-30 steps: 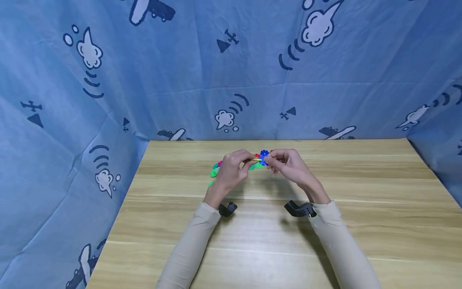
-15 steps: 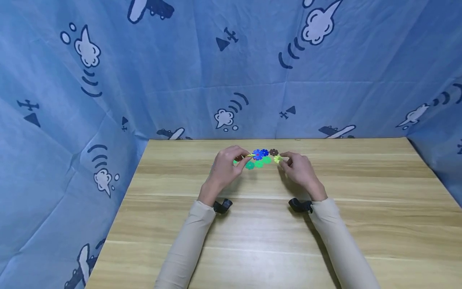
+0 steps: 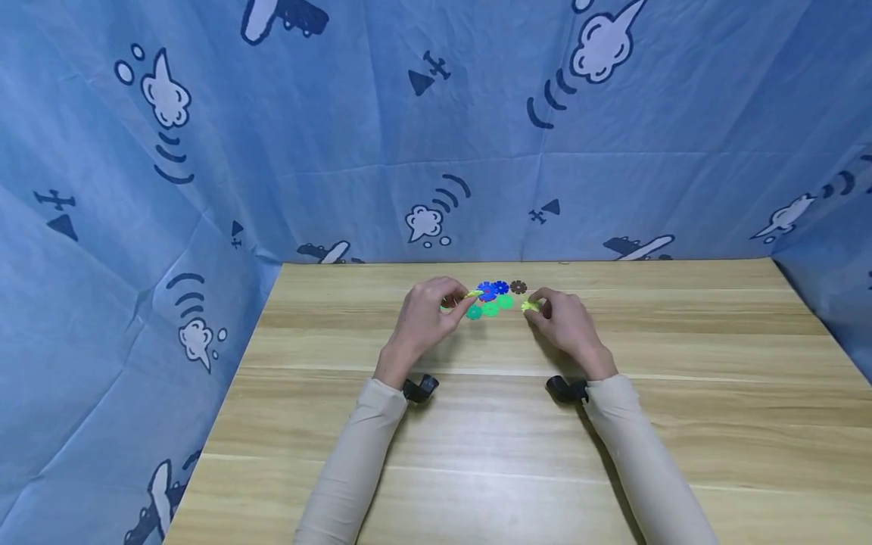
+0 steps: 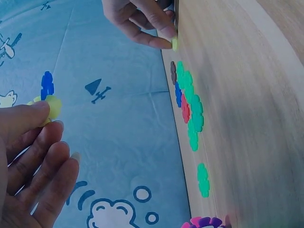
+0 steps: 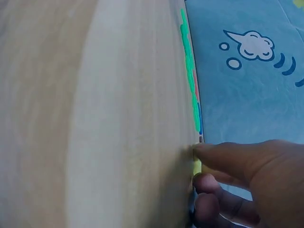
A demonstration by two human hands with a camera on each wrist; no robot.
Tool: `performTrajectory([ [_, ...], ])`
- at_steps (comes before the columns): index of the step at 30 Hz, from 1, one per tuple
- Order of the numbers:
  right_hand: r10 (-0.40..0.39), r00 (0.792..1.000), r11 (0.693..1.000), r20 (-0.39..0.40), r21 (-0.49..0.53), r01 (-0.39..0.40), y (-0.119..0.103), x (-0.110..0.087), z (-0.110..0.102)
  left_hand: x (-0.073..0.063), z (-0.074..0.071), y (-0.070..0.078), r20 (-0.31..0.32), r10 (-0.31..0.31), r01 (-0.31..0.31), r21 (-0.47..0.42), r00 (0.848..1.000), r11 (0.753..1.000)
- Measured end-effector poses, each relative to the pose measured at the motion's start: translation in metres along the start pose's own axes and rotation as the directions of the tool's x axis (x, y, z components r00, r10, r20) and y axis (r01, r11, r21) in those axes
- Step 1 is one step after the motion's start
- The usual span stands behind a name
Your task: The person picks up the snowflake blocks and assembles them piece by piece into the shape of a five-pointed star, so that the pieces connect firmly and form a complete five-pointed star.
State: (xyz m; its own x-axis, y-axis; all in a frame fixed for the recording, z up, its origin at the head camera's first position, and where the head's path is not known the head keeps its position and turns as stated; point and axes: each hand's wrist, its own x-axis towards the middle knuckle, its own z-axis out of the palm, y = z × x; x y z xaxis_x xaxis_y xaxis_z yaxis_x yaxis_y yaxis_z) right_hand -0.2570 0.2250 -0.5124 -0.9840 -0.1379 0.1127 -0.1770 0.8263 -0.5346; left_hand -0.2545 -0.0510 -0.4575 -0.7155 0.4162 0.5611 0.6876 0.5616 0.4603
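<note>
The right hand [image 3: 565, 322] has released the blue flower-shaped disc [image 4: 47, 84] it pinched a second ago, moved away from the left hand [image 3: 425, 314], and now pinches a separate yellow flower-shaped disc [image 3: 528, 306].

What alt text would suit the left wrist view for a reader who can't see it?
The left hand pinches a yellow piece with a blue piece sticking up from it, before a patterned blue cloth. At the top, the right hand pinches another yellow piece near green pieces lying on a wooden table.
</note>
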Motion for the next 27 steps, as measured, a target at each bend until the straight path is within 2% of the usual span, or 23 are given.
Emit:
performTrajectory([
  [5, 0.035, 0.999, 0.999, -0.010, 0.016, -0.035, 0.001, 0.000, -0.001, -0.001, 0.000, 0.000, 0.007, -0.004, 0.004, 0.000, 1.000, 1.000],
  [9, 0.072, 0.997, 0.995, 0.006, 0.071, -0.072, 0.000, -0.001, -0.003, -0.001, 0.000, 0.001, 0.007, -0.003, 0.003, -0.009, 1.000, 1.000],
  [17, 0.180, 0.977, 0.958, 0.113, 0.204, -0.200, -0.001, -0.002, -0.011, 0.000, 0.001, 0.001, 0.025, -0.011, 0.011, -0.002, 1.000, 1.000],
  [22, 0.153, 0.975, 0.944, 0.159, 0.268, -0.192, -0.003, -0.001, -0.016, 0.000, 0.000, 0.002, 0.027, -0.017, 0.017, -0.005, 0.999, 1.000],
  [27, 0.107, 0.988, 0.919, 0.112, 0.367, -0.141, -0.014, -0.002, -0.026, 0.000, 0.000, 0.002, 0.028, -0.019, 0.019, -0.006, 0.999, 1.000],
])
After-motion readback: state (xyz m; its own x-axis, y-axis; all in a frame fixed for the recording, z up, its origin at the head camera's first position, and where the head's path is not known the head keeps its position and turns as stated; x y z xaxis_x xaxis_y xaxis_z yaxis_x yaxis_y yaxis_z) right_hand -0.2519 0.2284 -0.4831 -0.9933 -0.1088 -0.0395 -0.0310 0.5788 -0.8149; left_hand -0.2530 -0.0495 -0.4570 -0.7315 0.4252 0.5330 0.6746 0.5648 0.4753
